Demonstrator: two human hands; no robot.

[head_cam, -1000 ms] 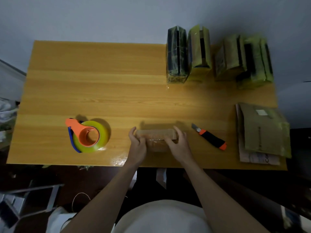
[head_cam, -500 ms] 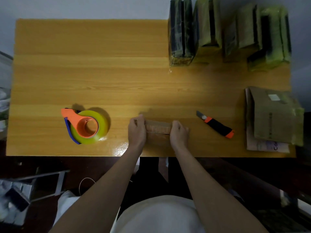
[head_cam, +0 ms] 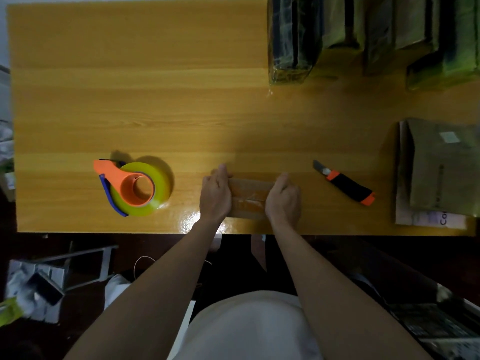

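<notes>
- Two hands on one thing: left hand (head_cam: 215, 194) at the left end of the small cardboard box (head_cam: 248, 200), right hand (head_cam: 283, 200) at its right end.
- Both curled round the box ends and gripping, fingers reaching over the far side, nothing else held; thumbs hidden beneath the hands.
- Long axis of the box parallel to the front edge of the surface (head_cam: 155, 105), running from hand to hand; neither hand nearer, box squarely between them.
- Sits close to the front edge, a little right of its middle, straight ahead of the body.
- Plain brown card, low and oblong, with glossy clear tape across the top catching orange glints; cannot tell whether every seam is closed.
- Likely next: turning or pressing the box, with both hands rotating together about that long axis or sliding outward along it.
- Tape dispenser (head_cam: 132, 189), orange with a yellow-green roll, well apart to the left, on the left hand's side.
- Utility knife (head_cam: 344, 183), blade tip showing, near on the right, closer to the right hand, handle angled toward the front right corner.
- Wrapped packages (head_cam: 293, 40) upright at the far right corner; flat brown envelopes (head_cam: 439, 172) at the right edge.
</notes>
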